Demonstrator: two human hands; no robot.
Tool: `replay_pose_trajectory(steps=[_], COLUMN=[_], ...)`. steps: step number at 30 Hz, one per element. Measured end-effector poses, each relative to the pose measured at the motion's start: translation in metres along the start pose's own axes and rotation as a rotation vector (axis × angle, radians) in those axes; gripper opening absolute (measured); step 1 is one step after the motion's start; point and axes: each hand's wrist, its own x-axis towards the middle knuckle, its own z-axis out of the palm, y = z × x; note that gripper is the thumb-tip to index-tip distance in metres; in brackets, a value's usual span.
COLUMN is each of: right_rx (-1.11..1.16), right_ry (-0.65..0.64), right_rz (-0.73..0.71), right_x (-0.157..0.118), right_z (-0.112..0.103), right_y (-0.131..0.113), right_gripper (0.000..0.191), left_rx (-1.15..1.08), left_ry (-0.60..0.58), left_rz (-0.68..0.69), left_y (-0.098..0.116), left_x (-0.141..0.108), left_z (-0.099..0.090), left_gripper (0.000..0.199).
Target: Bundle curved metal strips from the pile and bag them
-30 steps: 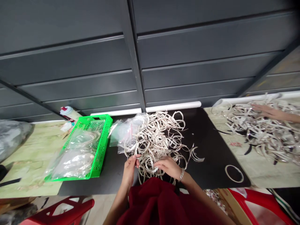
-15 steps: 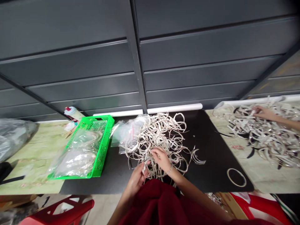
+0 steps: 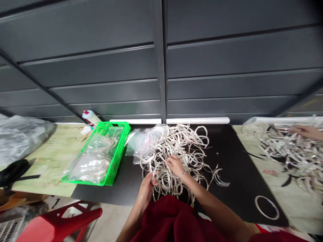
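Currently, a loose, tangled heap of pale, curved, ribbon-like strips sits in the middle of a black mat, directly in front of the person. Their left hand closes around a few strips at the heap's near edge. Their right hand, with a silver bracelet at the wrist, lies among the strips a little farther in; whether it grips any of them, I cannot tell. The hands are near each other but apart.

As far as the pictures show, most strips remain loose in the heap. Clear plastic bags holding pale coils lie in a bright green perforated plastic basket to the left, and another clear bag touches the heap. A single ring-shaped strip lies apart on the mat. At far right, a co-worker's hand rests on a second, larger heap of strips.
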Motion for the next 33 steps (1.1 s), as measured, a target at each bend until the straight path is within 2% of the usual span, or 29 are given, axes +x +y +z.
replay_pose_trajectory(steps=[6, 9, 11, 14, 18, 22, 25, 29, 31, 33], right_rx=[0.396, 0.768, 0.940, 0.921, 0.800, 0.785, 0.844, 0.824, 0.714, 0.508], right_ry=[0.075, 0.027, -0.016, -0.036, -0.001, 0.059, 0.104, 0.022, 0.030, 0.104], right_rz=[0.073, 0.171, 0.216, 0.188, 0.144, 0.100, 0.159, 0.122, 0.057, -0.012], right_x=[-0.045, -0.064, -0.071, -0.077, -0.079, -0.081, -0.082, -0.085, -0.087, -0.090], right_z=[-0.008, -0.011, -0.012, -0.013, -0.014, -0.014, -0.013, -0.013, -0.013, -0.014], right_y=[-0.023, -0.034, -0.039, -0.045, -0.049, -0.053, -0.056, -0.058, -0.058, -0.059], right_gripper=[0.036, 0.035, 0.032, 0.029, 0.028, 0.025, 0.027, 0.027, 0.025, 0.020], left_rx=[0.006, 0.035, 0.067, 0.164, 0.363, 0.557, 0.644, 0.670, 0.688, 0.706], left_ry=[-0.028, -0.103, -0.168, -0.248, -0.321, -0.286, -0.298, -0.353, -0.384, -0.404], left_rz=[0.032, 0.039, 0.027, 0.008, 0.046, 0.148, 0.180, 0.151, 0.151, 0.141], left_y=[-0.003, 0.000, 0.002, 0.005, 0.008, 0.010, 0.010, 0.007, 0.006, 0.005], left_x=[0.009, 0.009, 0.006, -0.002, -0.011, -0.014, -0.016, -0.019, -0.020, -0.020], left_z=[0.008, 0.017, 0.024, 0.034, 0.040, 0.040, 0.039, 0.037, 0.035, 0.033], left_gripper=[0.025, 0.025, 0.025, 0.026, 0.028, 0.021, 0.010, 0.011, 0.014, 0.017])
